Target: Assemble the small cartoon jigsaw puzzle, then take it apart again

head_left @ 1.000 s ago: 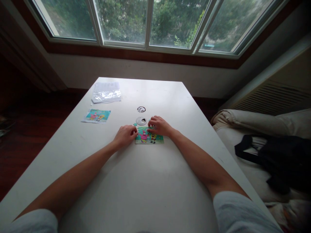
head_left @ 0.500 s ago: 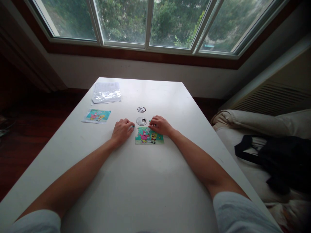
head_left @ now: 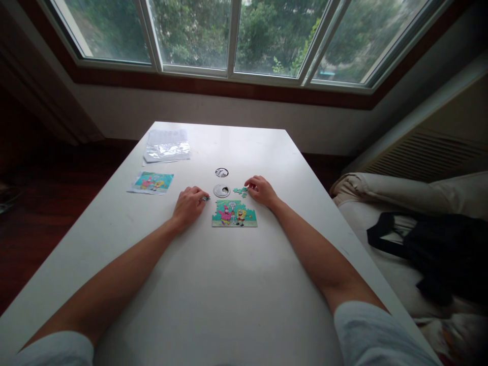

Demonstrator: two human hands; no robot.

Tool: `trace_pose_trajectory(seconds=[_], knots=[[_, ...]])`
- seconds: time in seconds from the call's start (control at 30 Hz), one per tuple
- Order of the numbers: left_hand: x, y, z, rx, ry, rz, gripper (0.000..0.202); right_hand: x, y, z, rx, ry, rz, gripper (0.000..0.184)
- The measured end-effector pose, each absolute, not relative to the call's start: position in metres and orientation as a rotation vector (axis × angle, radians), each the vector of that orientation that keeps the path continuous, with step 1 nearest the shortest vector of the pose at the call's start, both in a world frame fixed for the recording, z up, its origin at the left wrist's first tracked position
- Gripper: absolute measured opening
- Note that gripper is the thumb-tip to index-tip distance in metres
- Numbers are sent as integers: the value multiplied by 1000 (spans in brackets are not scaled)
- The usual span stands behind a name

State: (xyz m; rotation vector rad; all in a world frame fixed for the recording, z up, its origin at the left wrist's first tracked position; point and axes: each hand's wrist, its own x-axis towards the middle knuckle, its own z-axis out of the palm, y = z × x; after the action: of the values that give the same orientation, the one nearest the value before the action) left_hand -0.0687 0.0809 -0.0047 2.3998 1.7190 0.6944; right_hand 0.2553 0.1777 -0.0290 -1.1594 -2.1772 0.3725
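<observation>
1. Change vs 0.5 s ago: right hand (head_left: 263, 190) has pulled back from the puzzle (head_left: 234, 217), up and to the right. The puzzle's upper right side now shows, stepped and unfilled.
2. Loose pieces (head_left: 240, 191), teal, are now uncovered just above the puzzle – mostly hidden by the right hand before.
3. Left hand (head_left: 189, 206) has shifted slightly left since then; 1.0 s ago it was at the puzzle's left edge. Puzzle itself hasn't visibly moved.
4. Puzzle lies flat on the white table (head_left: 244, 284), between and slightly nearer the wearer than the 2 hands. Neither hand touches it.
5. Right fingertips are at the right end of the loose pieces, thumb and index close together. Can't tell if a piece is pinched.
6. Left fingers are curled and bunched, a small piece (head_left: 206, 198) at the tips – can't tell if gripped or just touched.
7. Round metal disc (head_left: 218, 191) sits between the hands, left of the loose pieces.
</observation>
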Motion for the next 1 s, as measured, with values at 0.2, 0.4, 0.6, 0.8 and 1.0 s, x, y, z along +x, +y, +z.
trace_pose_trajectory(seconds=[0.2,0.4,0.6,0.8,1.0], knots=[[-68,80,-4,2406,1744,678,24,249,172,-21,-1133,-2285,309,13],[-68,80,-2,2404,1711,624,31,239,164,-15,-1198,-2342,268,15],[-68,80,-4,2420,1694,662,31,230,162,-15,-1285,-2304,313,13],[-68,80,-6,2416,1728,676,29,229,163,-18,-1301,-2276,364,14],[-69,80,-1,2366,1803,665,34,231,165,-21,-1253,-2289,354,14]])
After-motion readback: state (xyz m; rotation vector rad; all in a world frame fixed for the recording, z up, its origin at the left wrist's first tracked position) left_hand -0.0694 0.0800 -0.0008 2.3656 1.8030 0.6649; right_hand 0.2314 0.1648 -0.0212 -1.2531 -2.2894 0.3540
